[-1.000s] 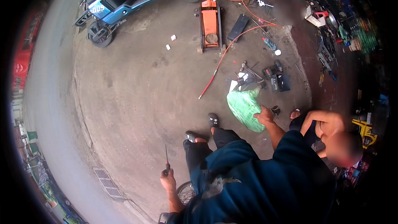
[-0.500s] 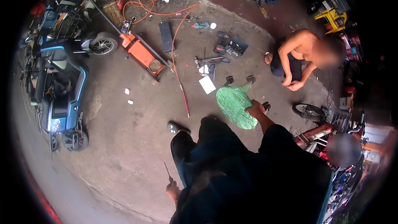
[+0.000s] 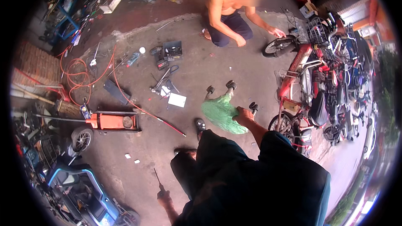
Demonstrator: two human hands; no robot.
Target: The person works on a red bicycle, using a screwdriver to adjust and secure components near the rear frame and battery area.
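Observation:
My left hand (image 3: 166, 199) is closed round the handle of a screwdriver (image 3: 158, 181), its long thin shaft pointing up and away from me. Off to my right, my right hand (image 3: 245, 116) grips the edge of a low stool (image 3: 220, 114) wrapped in a crumpled green cover. Several dark casters (image 3: 231, 84) stick out beyond the cover, and the stool looks tilted. Its seat under the cover is hidden. Both my shoes stand on the floor to the left of the stool.
Ahead, a co-worker (image 3: 228, 12) squats, one hand by the wheel (image 3: 279, 46) of a red bike (image 3: 295, 69). Tools, a drill (image 3: 159, 58) and a white sheet (image 3: 177, 100) lie on the floor. Leftward are an orange floor jack (image 3: 111, 121), a hose (image 3: 119, 83) and a blue scooter (image 3: 90, 192).
My view has turned to the right, and more of the parked bikes shows. The co-worker has stretched an arm toward the bike wheel. Both my hands keep their holds.

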